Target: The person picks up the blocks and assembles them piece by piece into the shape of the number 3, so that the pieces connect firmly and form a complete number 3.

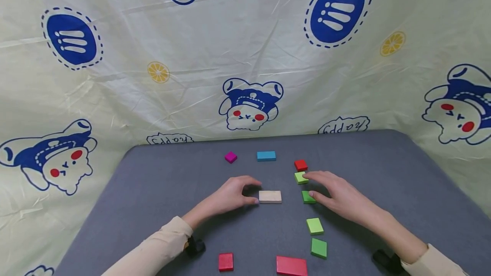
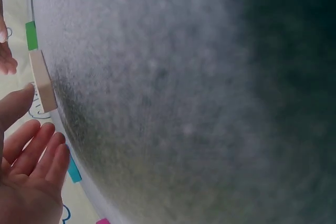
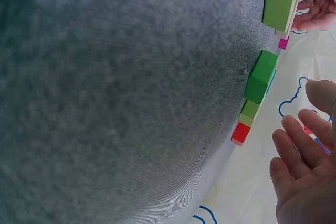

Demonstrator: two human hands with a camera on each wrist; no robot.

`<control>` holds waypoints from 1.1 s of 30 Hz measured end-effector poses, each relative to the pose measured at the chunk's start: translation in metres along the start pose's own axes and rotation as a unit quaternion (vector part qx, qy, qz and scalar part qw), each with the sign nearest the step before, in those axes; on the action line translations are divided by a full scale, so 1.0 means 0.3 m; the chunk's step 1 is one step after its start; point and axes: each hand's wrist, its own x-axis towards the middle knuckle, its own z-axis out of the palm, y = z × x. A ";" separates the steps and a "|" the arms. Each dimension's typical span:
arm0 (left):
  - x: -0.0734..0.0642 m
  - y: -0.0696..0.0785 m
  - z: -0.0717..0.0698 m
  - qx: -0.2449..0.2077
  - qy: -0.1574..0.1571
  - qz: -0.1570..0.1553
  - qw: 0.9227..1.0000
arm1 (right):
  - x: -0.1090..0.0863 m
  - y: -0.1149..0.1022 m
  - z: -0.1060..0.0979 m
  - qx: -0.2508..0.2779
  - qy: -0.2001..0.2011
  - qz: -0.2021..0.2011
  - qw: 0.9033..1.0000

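In the head view my left hand (image 1: 232, 194) is beside the left end of a beige rectangular block (image 1: 270, 196), thumb and fingers spread apart. The left wrist view shows those fingers (image 2: 39, 150) relaxed, with nothing in them. My right hand (image 1: 341, 195) hovers near a light green block (image 1: 299, 178) and a darker green block (image 1: 307, 197), its fingertips partly covering both in the head view. From the right wrist, a gap shows between this hand (image 3: 310, 166) and the green block (image 3: 261, 77); its palm holds nothing.
A red block (image 1: 301, 165) stands behind the light green one. Nearer me lie another light green block (image 1: 315, 226), a green block (image 1: 319, 248), a red square block (image 1: 226, 262) and a larger red block (image 1: 291, 265). Blue (image 1: 266, 156) and magenta (image 1: 231, 157) blocks lie at the back.
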 end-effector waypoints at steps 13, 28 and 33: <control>0.024 0.012 0.037 -0.019 0.015 0.008 1.000 | -0.001 0.003 0.006 -0.001 0.004 -0.010 1.000; 0.026 0.029 0.050 -0.008 0.031 0.012 0.999 | -0.013 0.014 0.003 -0.001 0.002 0.001 1.000; 0.016 0.024 0.043 -0.008 0.034 0.000 0.999 | -0.013 0.014 0.001 0.000 0.000 0.005 1.000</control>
